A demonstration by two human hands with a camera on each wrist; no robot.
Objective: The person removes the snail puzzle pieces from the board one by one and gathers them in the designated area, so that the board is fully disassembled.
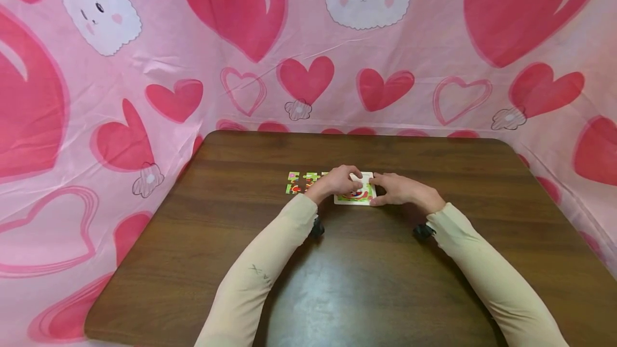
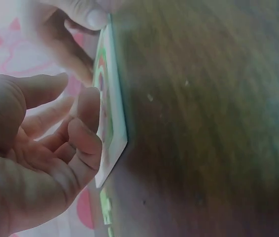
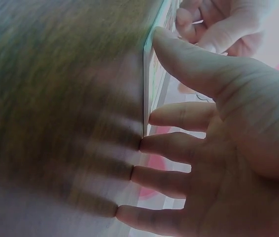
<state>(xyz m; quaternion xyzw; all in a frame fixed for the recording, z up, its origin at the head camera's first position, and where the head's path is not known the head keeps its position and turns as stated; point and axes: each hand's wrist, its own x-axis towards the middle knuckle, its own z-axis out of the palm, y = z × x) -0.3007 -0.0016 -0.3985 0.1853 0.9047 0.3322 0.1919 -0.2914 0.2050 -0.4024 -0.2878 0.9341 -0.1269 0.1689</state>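
A white-bordered puzzle board with a colourful picture lies flat on the table. My left hand is over its left part, fingers bent down onto the picture; in the left wrist view that hand has curled fingers at the board's surface, and whether they pinch a piece is hidden. At the right edge, my right hand touches the board with thumb and index finger. The right wrist view shows this hand with its fingers spread, fingertips on the table and thumb on the board's rim.
Several loose puzzle pieces lie left of the board, some partly behind my left hand. The brown wooden table has a pink heart-patterned cloth hanging behind and beside it.
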